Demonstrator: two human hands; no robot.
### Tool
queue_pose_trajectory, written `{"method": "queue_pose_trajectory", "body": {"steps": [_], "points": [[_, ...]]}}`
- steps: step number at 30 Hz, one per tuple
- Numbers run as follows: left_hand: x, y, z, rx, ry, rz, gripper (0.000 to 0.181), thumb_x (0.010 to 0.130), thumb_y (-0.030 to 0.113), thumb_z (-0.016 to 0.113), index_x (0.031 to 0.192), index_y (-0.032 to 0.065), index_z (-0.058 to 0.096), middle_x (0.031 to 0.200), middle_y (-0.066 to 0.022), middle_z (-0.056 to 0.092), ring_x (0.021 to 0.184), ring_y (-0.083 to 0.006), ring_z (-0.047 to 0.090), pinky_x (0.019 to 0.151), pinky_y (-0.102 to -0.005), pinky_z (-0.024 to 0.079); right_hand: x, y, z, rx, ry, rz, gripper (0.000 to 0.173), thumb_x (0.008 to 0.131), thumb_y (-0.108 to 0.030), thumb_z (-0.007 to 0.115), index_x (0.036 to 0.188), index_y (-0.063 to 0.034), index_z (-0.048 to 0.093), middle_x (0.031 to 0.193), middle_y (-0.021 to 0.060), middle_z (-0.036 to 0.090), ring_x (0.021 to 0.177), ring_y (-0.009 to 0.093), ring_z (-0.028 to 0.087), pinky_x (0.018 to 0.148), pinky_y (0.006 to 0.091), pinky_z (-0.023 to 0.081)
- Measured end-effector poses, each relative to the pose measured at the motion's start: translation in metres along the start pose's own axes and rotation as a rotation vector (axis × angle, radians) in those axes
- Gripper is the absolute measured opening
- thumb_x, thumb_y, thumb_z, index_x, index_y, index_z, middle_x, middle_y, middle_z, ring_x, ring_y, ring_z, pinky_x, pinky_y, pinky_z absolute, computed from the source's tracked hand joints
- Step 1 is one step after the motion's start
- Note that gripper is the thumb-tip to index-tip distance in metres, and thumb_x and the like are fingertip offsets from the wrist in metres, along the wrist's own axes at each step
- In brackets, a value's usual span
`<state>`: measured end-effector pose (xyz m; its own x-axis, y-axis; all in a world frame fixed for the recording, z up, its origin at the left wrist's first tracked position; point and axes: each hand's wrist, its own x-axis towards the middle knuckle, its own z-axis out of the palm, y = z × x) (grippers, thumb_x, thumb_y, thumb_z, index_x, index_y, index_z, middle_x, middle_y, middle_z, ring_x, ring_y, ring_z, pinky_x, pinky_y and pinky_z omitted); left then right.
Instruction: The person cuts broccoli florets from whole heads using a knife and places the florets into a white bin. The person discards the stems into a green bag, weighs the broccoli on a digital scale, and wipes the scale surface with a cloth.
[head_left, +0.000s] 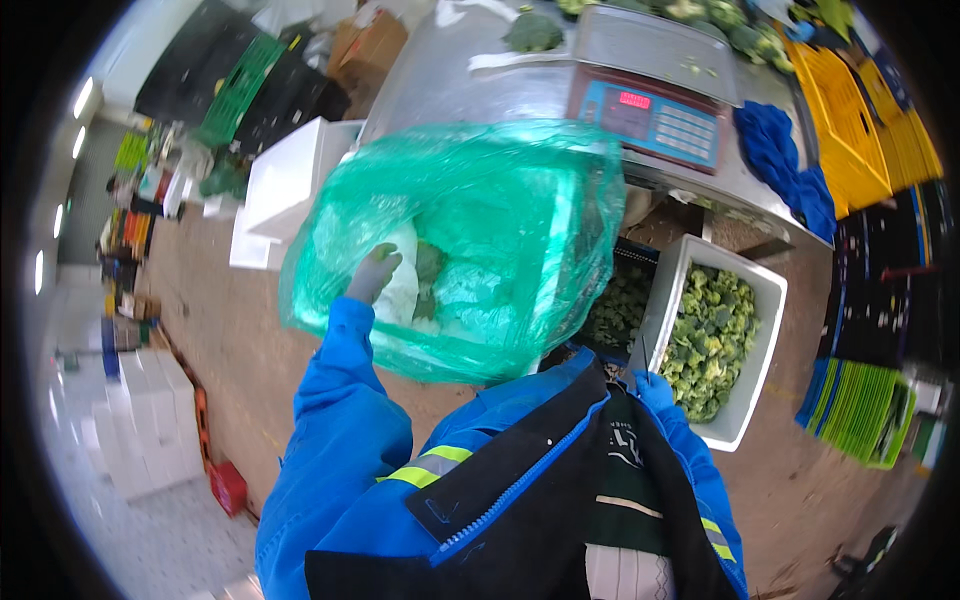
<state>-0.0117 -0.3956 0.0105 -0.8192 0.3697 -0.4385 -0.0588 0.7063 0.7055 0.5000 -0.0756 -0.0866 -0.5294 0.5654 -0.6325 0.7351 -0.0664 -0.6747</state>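
Observation:
A foam box lined with a green plastic bag (495, 247) lies open before me. Inside, at its left side, are a white wrap (406, 277) and what look like broccoli heads (427, 262). My left hand (375, 274), in a grey glove, is over the white wrap with its fingers curled; whether it grips anything is unclear. Low at the right, my right hand (654, 391), in a blue glove, is closed on a thin dark tool, seemingly a knife (645, 352). It is beside the near left edge of a white foam box (772, 300) filled with broccoli pieces (712, 337).
A steel table (442, 82) holds a digital scale (645, 120), a broccoli head (533, 32), more broccoli (705, 19) and a blue cloth (776, 142). Yellow crates (840, 127) stand right of it, white foam boxes (289, 180) left. A dark crate of trimmings (619, 300) is below.

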Motion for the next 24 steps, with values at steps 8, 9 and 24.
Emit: {"method": "queue_pose_trajectory", "body": {"steps": [8,9,24], "points": [[-0.011,0.030,0.047,0.275,-0.237,0.198,0.040,0.082,0.025,0.059,0.120,0.0134,0.060,0.112,-0.0140,0.059,0.100,-0.0222,0.057,0.082,-0.0346,0.046,-0.001,0.016,-0.010,0.016,-0.098,0.090,0.026,0.091,-0.022,0.056,0.109,-0.0049,0.066,0.077,0.0100,0.068,0.064,0.017,0.064,0.061,0.0309,0.052],[0.000,0.028,0.065,0.385,-0.215,0.272,0.045,0.082,0.024,0.058,0.126,0.0166,0.056,0.123,-0.0163,0.054,0.110,-0.0259,0.054,0.089,-0.0377,0.044,0.001,0.018,-0.010,0.057,-0.091,0.129,0.026,0.092,-0.022,0.056,0.109,-0.0050,0.066,0.076,0.0097,0.067,0.062,0.017,0.064,0.058,0.0307,0.052],[0.081,-0.033,0.109,1.448,-0.221,0.435,0.055,0.078,0.024,0.061,0.128,0.0058,0.046,0.135,-0.0208,0.041,0.136,-0.0418,0.026,0.112,-0.0611,0.009,-0.063,0.034,0.045,-0.206,-0.104,0.298,0.033,0.092,-0.028,0.055,0.113,-0.0050,0.064,0.100,0.0162,0.069,0.091,0.027,0.066,0.081,0.0369,0.051]]}}
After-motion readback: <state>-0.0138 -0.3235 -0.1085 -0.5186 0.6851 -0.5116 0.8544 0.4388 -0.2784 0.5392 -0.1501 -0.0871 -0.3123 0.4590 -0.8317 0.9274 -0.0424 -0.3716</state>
